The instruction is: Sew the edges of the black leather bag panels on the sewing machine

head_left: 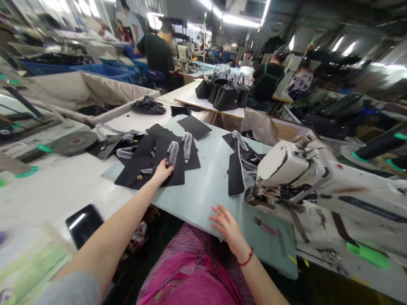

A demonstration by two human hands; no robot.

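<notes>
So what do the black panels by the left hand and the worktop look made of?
Black panels: likely leather or faux leather, matte, lying flat and stiff, with small gold-coloured studs. Worktop: smooth pale grey-green sheet, perhaps laminate, with a dull, even sheen; the exact material is unclear.

Head-worn camera — looks forward-down, close over worktable.

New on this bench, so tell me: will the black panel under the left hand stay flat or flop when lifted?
Probably semi-stiff: the black panel under the left hand lies flat with crisp edges. It looks thin, so likely light, bending somewhat. Its wrapped handle may weigh one end down.
</notes>
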